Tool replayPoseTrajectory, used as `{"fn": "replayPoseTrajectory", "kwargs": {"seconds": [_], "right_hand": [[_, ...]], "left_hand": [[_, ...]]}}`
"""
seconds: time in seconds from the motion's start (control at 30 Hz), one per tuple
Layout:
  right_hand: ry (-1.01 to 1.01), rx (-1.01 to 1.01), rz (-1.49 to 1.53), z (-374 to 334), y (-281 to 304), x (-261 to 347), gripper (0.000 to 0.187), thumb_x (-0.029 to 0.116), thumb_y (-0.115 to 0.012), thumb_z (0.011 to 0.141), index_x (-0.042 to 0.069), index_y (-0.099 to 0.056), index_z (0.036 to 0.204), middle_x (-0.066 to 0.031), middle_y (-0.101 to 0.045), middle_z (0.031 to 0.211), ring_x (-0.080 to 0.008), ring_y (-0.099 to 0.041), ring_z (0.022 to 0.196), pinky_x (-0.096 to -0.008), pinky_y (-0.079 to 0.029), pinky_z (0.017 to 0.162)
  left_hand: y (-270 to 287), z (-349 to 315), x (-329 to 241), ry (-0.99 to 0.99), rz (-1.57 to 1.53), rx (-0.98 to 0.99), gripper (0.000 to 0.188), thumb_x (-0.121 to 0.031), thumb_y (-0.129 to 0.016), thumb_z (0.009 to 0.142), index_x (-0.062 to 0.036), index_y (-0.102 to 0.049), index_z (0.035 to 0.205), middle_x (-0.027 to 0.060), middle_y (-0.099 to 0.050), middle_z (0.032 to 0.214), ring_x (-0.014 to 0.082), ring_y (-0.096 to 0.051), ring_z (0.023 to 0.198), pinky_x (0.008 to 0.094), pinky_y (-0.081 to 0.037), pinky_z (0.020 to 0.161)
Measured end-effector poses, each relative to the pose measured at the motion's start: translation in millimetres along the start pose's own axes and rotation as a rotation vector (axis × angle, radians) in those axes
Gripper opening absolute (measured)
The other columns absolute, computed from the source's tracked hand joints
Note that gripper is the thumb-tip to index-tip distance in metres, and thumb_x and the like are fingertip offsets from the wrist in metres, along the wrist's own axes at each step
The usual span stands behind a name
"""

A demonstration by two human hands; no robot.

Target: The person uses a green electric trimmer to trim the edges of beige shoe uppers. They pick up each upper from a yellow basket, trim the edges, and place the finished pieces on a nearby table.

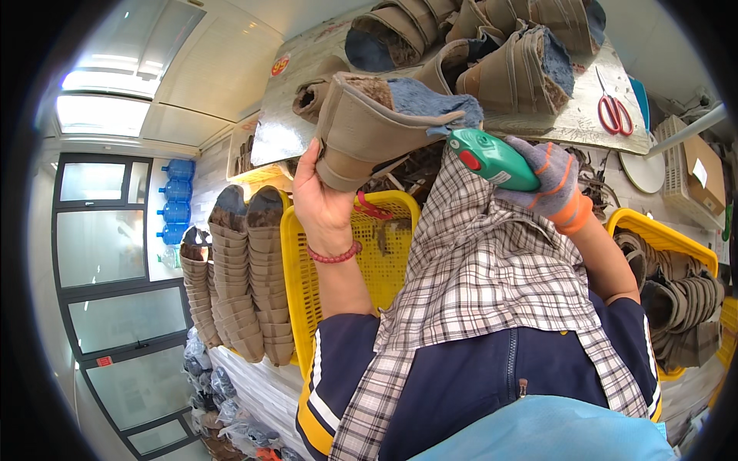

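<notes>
My bare left hand, with a red bead bracelet at the wrist, grips a tan boot upper by its near side. Brown and blue-grey fleece lining shows in the upper's opening. In a grey and orange work glove, my right hand is wrapped round a green handheld power cutter with a red button. The cutter's tip meets the lining at the upper's right-hand edge; its blade is too small to make out.
Stacked boot uppers and red-handled scissors lie on the worktable. A yellow basket stands at my left beside tall stacks of uppers. Another yellow basket at right holds more uppers. Blue water bottles stand against the wall.
</notes>
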State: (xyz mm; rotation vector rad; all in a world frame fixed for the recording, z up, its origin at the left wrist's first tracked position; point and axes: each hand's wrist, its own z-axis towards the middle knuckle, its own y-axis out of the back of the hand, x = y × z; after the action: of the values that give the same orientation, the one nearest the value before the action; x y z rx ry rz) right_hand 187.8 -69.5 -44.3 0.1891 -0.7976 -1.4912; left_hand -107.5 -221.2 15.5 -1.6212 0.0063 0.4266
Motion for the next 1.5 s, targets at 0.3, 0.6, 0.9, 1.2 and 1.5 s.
{"fn": "replayPoseTrajectory", "kwargs": {"seconds": [0.3,0.6,0.9,1.2,1.5], "right_hand": [[-0.074,-0.004,0.071,10,-3,9,0.067,0.032,-0.086,0.058,0.005,-0.061,0.114,-0.0112,-0.065,0.082,-0.0285,-0.062,0.067,-0.0355,-0.050,0.061],[-0.306,0.055,0.285,15,-2,17,0.063,0.028,-0.085,0.063,0.005,-0.060,0.116,-0.0140,-0.067,0.089,-0.0280,-0.066,0.077,-0.0339,-0.052,0.070],[-0.486,-0.016,0.490,16,1,19,0.060,0.022,-0.083,0.069,0.001,-0.057,0.119,-0.0098,-0.068,0.093,-0.0141,-0.066,0.082,-0.0274,-0.052,0.073],[-0.778,-0.103,0.679,8,2,14,0.053,0.027,-0.079,0.077,-0.001,-0.057,0.116,-0.0038,-0.067,0.087,-0.0059,-0.060,0.074,-0.0218,-0.050,0.067],[-0.934,-0.224,0.763,13,14,7,0.033,0.022,-0.072,0.083,0.000,-0.060,0.105,0.0008,-0.059,0.072,-0.0046,-0.051,0.058,-0.0197,-0.041,0.053]], "left_hand": [[-4,-4,26,-0.308,0.300,0.068,0.047,-0.004,-0.049,0.093,0.0012,-0.036,0.138,0.0165,-0.044,0.139,0.0310,-0.042,0.129,0.0514,-0.034,0.108],[8,5,60,-0.426,0.614,0.260,0.050,0.009,-0.049,0.089,-0.0050,-0.040,0.137,0.0122,-0.049,0.135,0.0275,-0.048,0.124,0.0473,-0.039,0.105],[36,18,85,-0.667,1.394,0.195,0.020,-0.002,-0.059,0.091,0.0030,-0.062,0.110,0.0078,-0.066,0.107,0.0150,-0.060,0.097,0.0270,-0.045,0.087],[43,31,98,-1.045,2.126,0.453,0.035,0.012,-0.052,0.072,0.0041,-0.065,0.104,0.0194,-0.062,0.108,0.0407,-0.055,0.105,0.0447,-0.042,0.093],[70,21,97,-1.005,2.158,0.579,0.041,0.008,-0.049,0.068,0.0109,-0.060,0.107,0.0280,-0.056,0.114,0.0455,-0.052,0.107,0.0522,-0.037,0.096]]}}
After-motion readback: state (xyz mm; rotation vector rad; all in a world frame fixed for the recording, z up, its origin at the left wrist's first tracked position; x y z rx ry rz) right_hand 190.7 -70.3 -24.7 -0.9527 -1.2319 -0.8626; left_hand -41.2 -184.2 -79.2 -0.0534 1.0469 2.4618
